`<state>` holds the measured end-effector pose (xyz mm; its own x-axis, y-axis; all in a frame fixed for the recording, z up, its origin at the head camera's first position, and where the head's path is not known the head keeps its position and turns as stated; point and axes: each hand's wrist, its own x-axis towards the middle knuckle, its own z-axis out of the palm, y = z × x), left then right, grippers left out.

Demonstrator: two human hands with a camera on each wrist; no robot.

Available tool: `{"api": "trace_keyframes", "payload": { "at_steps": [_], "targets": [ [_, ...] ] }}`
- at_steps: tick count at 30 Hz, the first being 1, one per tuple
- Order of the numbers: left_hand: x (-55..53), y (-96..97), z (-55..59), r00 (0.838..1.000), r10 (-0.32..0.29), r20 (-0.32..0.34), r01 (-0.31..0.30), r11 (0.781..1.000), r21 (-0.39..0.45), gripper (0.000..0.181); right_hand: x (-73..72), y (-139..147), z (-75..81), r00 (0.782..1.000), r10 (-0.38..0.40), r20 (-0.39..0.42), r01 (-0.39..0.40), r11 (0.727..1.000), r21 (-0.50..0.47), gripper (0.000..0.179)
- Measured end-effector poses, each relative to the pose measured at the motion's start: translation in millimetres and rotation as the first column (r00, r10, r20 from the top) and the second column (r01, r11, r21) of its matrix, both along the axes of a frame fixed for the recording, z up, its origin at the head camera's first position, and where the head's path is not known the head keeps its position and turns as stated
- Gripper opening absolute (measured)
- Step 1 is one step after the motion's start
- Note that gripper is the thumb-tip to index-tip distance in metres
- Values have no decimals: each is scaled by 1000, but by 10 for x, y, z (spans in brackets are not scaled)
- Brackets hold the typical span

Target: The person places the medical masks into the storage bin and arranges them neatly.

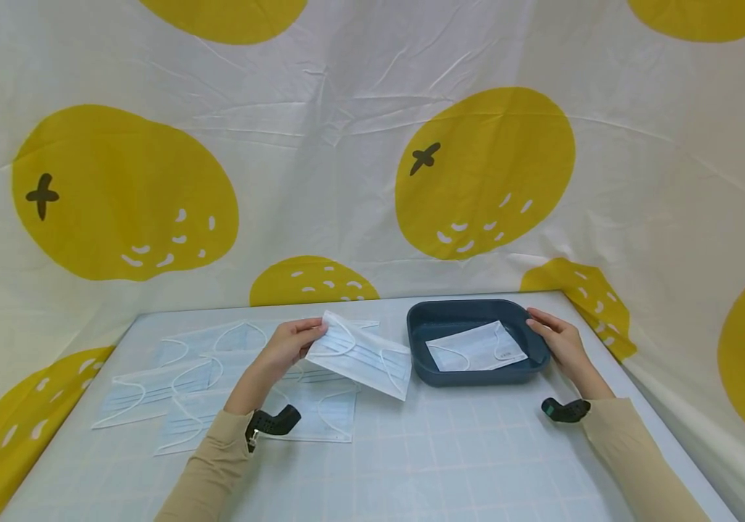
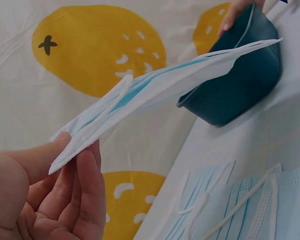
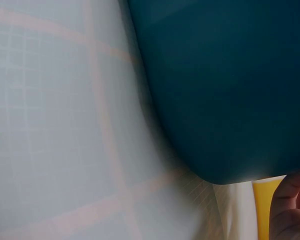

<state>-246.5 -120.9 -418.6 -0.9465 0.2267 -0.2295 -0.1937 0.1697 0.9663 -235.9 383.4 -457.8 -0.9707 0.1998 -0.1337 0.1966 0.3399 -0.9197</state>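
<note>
In the head view my left hand (image 1: pixel 294 342) pinches a pale blue pleated face mask (image 1: pixel 364 354) by one end, thumb on top and fingers beneath. The mask hangs in the air at a tilt, its far end close to the left side of a dark blue plastic tray (image 1: pixel 434 378). Another face mask (image 1: pixel 460 349) lies inside that tray. My right hand (image 1: pixel 558 341) grips the tray's right rim. The left wrist view shows the held mask (image 2: pixel 155 92) nearly edge-on, between thumb and fingertips (image 2: pixel 87 162). Only part of my right hand (image 3: pixel 290 207) appears beside the tray wall (image 3: pixel 230 90).
Several more face masks (image 1: pixel 150 388) lie spread and overlapping on the left half of the table (image 1: pixel 450 457), ear loops loose. A white curtain (image 1: pixel 326 181) with yellow fruit prints stands behind the table and along its sides. A dark strap mount (image 1: pixel 274 422) sits on the left wrist.
</note>
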Motion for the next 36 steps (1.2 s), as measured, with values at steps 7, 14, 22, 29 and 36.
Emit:
{"api": "trace_keyframes", "payload": {
  "at_steps": [7,14,22,29,36],
  "targets": [
    [23,-53,73,1000,0,-13,1,1000,22,51,-3,-2,0,1000,-6,3,6,1000,-1,66],
    [32,-99,115,1000,-11,-17,12,999,45,49,-4,-1,-1,1000,-7,7,7,1000,-1,67],
    [13,-56,151,999,-33,-23,35,995,93,51,-7,6,-14,1000,-4,1,4,1000,1,66],
    [-17,113,168,999,-30,-39,35,989,144,48,7,6,-18,1000,0,-7,0,1000,17,66],
    [-29,383,93,999,38,-16,-34,979,200,45,1,2,-24,1000,-2,-7,2,1000,11,66]
  ]
}}
